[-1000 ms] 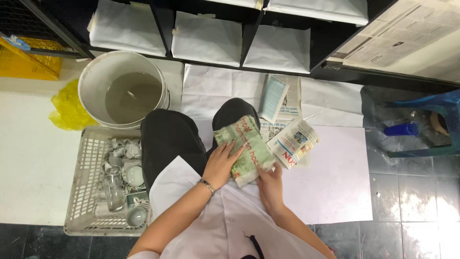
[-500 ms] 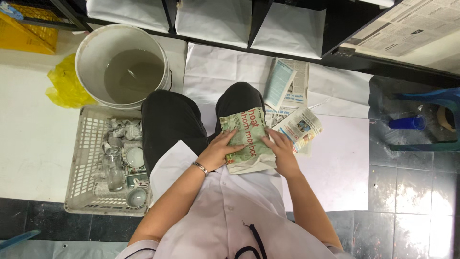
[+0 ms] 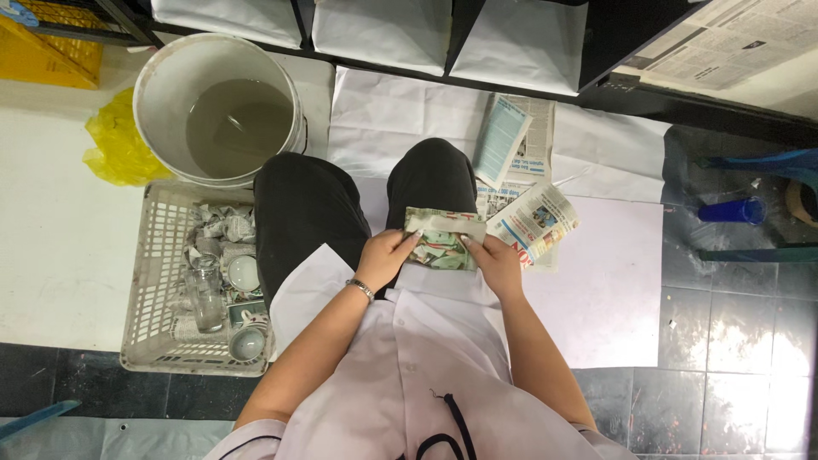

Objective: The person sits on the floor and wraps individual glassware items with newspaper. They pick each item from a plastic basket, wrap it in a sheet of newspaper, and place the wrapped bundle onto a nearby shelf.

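I sit on the floor and look down at my lap. A bundle wrapped in newspaper (image 3: 443, 238) rests on my right thigh. My left hand (image 3: 385, 255) grips its left edge, fingers curled over the paper. On the other side my right hand (image 3: 492, 262) holds the right edge. What is inside the paper is hidden. A stack of folded newspapers (image 3: 521, 192) lies on the white sheet just right of my knee.
A white bucket (image 3: 170, 72) of murky water stands at the upper left, a yellow plastic bag (image 3: 115, 149) beside it. A white plastic basket (image 3: 149, 281) at my left holds glasses, cups and paper-wrapped pieces. Black shelves (image 3: 460, 25) lined with white paper face me. A blue cup (image 3: 731, 209) lies right.
The bundle has been folded smaller and turned flat on my thigh. Both hands have come closer together on it, and the head view has moved nearer.
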